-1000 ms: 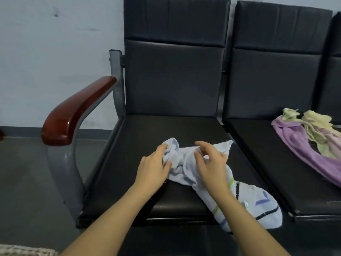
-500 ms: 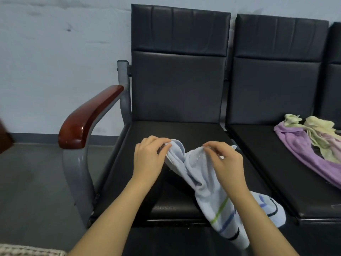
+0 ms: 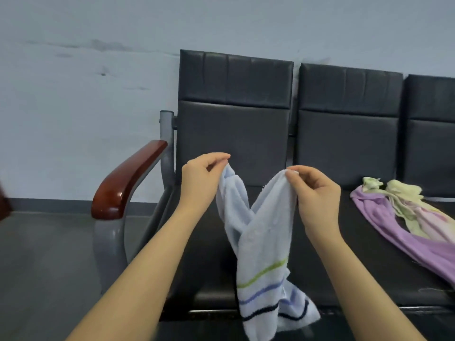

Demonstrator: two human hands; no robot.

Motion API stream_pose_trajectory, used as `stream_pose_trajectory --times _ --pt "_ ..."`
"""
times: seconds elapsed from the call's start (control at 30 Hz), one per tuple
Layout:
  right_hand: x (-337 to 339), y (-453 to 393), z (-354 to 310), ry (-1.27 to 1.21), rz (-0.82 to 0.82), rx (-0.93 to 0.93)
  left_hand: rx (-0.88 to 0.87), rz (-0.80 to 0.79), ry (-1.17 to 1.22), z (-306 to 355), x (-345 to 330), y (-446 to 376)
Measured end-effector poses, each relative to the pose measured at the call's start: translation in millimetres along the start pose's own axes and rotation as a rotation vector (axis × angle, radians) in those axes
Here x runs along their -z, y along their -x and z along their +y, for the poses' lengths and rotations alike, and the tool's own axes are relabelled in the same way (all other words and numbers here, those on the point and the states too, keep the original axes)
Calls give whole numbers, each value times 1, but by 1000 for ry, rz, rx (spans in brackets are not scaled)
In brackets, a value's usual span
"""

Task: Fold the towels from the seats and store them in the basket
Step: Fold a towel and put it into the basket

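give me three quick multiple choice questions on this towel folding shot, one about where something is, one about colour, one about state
1. Where does the purple towel lie?
A. on the seat right of the one in front
B. on the floor
C. over the armrest

2. Which stripe colour is on the light blue towel?
A. red
B. green
C. orange

3. How is the light blue towel held?
A. flat on the seat
B. bunched in one hand
C. pinched at its top by both hands, hanging twisted

Answers: 1 A, it lies across the right-hand seat. 2 B, a green stripe crosses it above blue and dark ones. 3 C, the left hand and right hand each pinch a top corner.
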State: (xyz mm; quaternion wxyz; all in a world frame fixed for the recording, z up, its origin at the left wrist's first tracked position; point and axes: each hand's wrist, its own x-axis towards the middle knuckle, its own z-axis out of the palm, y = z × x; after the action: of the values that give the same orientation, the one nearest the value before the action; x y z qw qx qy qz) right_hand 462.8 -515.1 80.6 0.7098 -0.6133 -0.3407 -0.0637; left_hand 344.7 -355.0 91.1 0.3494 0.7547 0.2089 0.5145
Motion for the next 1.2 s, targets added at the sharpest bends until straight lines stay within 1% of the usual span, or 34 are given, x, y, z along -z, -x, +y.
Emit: stream_pose_trajectory --times 0.23,0.37,0.47,0.53,0.7,0.83,0.97,1.03,1.13,1.2 --pt "-1 -31 -47 -46 206 107 1 -13 68 46 13 -43" --pt "-2 -43 -69 -131 291 142 -98 -98 30 59 20 -54" --pt "1 -46 -81 -216 343 139 -145 -162 -42 64 26 -59" --pt "5 -47 -85 -258 364 140 -166 -140 -90 68 30 -62" --pt "15 -44 -81 -263 355 116 -223 30 -191 69 40 -63" --pt "23 -34 -66 -199 272 58 -130 76 -213 54 41 -50" --pt "29 -22 -51 -185 236 -15 -74 48 -256 39 38 -40" --pt "30 -16 -44 -211 242 -45 -12 44 -167 36 35 -37" --pt "32 -10 -35 -249 254 -104 147 87 28 34 30 -36" --pt "33 -9 -30 -237 261 -147 234 110 90 33 28 -35"
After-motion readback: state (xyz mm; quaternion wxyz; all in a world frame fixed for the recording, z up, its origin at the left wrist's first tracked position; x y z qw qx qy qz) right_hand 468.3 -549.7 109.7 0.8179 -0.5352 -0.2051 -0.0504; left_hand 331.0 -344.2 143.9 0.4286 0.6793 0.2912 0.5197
